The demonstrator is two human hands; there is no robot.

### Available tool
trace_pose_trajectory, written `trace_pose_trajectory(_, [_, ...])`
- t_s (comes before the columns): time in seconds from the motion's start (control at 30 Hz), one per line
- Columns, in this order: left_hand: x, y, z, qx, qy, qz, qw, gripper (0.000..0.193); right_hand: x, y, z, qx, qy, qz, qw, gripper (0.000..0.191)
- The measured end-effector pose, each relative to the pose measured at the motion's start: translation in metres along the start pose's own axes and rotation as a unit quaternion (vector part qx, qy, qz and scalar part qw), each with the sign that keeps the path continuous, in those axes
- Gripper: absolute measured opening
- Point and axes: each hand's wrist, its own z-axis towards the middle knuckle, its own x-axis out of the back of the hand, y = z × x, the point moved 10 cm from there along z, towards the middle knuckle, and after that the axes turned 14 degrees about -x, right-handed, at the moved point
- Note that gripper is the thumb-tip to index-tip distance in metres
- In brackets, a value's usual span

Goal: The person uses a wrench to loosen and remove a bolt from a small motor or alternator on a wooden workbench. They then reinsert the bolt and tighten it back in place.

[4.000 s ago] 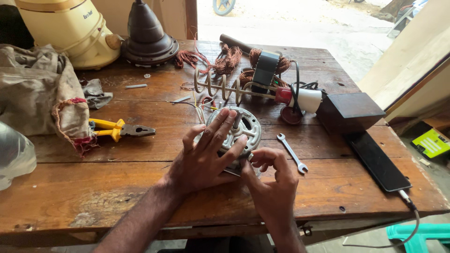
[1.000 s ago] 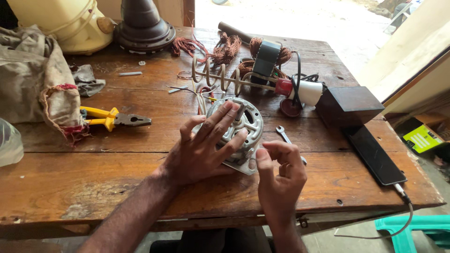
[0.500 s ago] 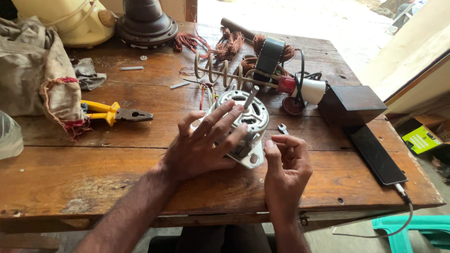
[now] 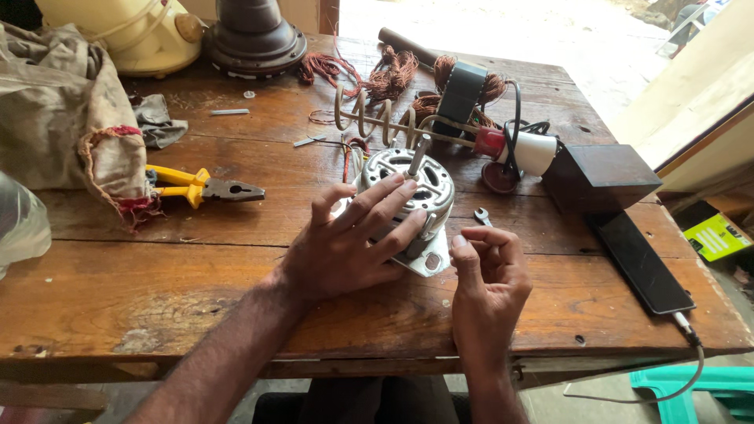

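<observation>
Head view, centre of frame: round silver metal electric motor (image 4: pixel 408 192) with slotted end cap, upright shaft and flat mounting plate, resting slightly tilted on the worn wooden table (image 4: pixel 157 267). Left hand (image 4: pixel 349 243) lies spread over its near side, fingers open and pressing the casing. Right hand (image 4: pixel 491 271) sits just beside the plate's corner, fingers curled loosely inward; whether they pinch anything cannot be told.

Handling, judged: heavy, rigid, smooth metal; best held by the casing rim or plate, not by the thin coloured wires (image 4: pixel 349 153) behind it.

Right of motor: small steel spanner (image 4: pixel 481 215). Left of frame: yellow-handled pliers (image 4: pixel 200 186) beside a grubby cloth bag (image 4: pixel 67 126). Upper centre: copper wire coils (image 4: pixel 393 74). Right: dark wooden box (image 4: pixel 601 179), black phone (image 4: pixel 640 259).
</observation>
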Motion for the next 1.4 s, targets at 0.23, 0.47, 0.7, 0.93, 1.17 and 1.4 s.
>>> trace_pose_trajectory(0.23, [0.002,-0.004,0.001,0.008,0.004,-0.020,1.000,0.077,-0.004,0.000,0.002,-0.001,-0.009,-0.007,1.000,0.013])
trace_pose_trajectory(0.47, [0.003,-0.006,0.002,0.015,-0.012,-0.028,0.999,0.087,-0.004,0.002,0.002,-0.011,-0.012,0.003,1.000,0.013])
trace_pose_trajectory(0.7, [0.005,-0.009,0.000,0.014,-0.026,0.007,1.000,0.089,-0.009,-0.001,0.002,-0.012,-0.003,-0.013,1.000,0.013])
trace_pose_trajectory(0.93, [0.005,-0.015,-0.007,0.025,-0.028,-0.034,0.999,0.089,-0.015,-0.005,-0.003,-0.011,-0.008,-0.016,1.000,0.014])
trace_pose_trajectory(1.17, [0.006,-0.014,-0.009,0.018,-0.030,-0.034,0.999,0.087,-0.021,-0.003,-0.005,-0.020,-0.026,0.004,0.999,0.015])
trace_pose_trajectory(1.4, [0.014,-0.009,-0.008,-0.010,-0.015,-0.015,1.000,0.080,-0.028,0.003,-0.006,-0.065,-0.049,-0.013,0.997,0.014])
